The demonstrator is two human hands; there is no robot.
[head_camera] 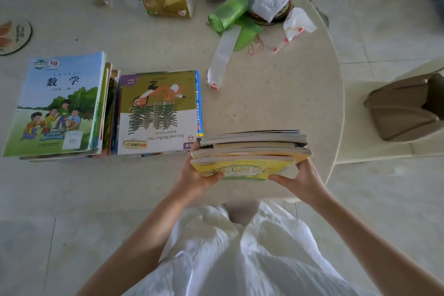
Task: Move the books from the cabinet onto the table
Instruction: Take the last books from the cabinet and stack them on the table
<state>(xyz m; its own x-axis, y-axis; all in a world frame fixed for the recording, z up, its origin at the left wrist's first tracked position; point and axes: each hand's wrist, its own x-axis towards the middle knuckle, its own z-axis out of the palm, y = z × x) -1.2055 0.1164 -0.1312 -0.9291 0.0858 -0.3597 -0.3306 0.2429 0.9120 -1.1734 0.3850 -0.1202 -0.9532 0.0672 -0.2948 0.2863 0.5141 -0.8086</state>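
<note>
A: Which step is this?

B: A delivery, I'd judge. Both hands carry a bundle of books (252, 151) over the near edge of the surface (276, 94), and two piles already lie there: the maths book pile (60, 106) and, touching it, the fox book pile (158, 113).

A: How are the fingers set?

B: The left hand (197, 175) grips the bundle's left end, thumb curled onto the yellow cover and the fingers (195, 146) wrapped around the far side. The right hand (300, 178) grips the right end the same way, thumb on the cover; its other fingers are hidden behind the books.

A: So where do the books sit relative to them?

B: Clamped between the two hands, spines roughly level, tipped toward the person. The fox book pile is just beyond the left fingers, close but apart.

A: And next?

B: Probably lowering the bundle flat onto the bare surface beyond the fingers, right of the fox book pile, then sliding both hands out without scattering the thin books.
</note>
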